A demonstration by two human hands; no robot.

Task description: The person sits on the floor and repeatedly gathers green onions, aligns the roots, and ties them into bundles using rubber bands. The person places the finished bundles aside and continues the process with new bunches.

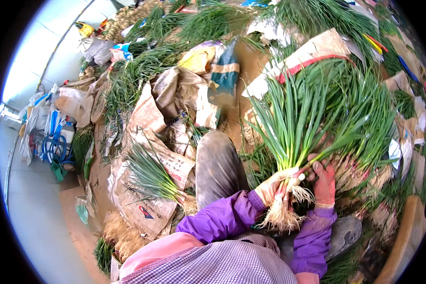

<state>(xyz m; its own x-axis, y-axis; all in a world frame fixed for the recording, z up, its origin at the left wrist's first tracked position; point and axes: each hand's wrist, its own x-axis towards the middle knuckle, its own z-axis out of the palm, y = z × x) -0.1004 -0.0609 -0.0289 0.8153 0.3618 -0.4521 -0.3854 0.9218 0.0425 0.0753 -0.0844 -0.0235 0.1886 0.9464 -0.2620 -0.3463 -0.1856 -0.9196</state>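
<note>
My left hand, in a pale glove, is closed around the lower stems of a bunch of green onions. The leaves fan upward and the whitish roots hang below the fist. Pinched in my right hand, in a reddish-orange glove, is a single green onion. Its white root end rests against the bunch, beside my left fingers, and its leaves slant up to the right. Just beyond my right hand lies a large pile of loose green onions, roots toward me.
A smaller bunch of green onions lies on a flattened woven sack to the left. Crumpled sacks lie ahead of my knee. More green onions spread at the back. A curved wooden piece stands at the right.
</note>
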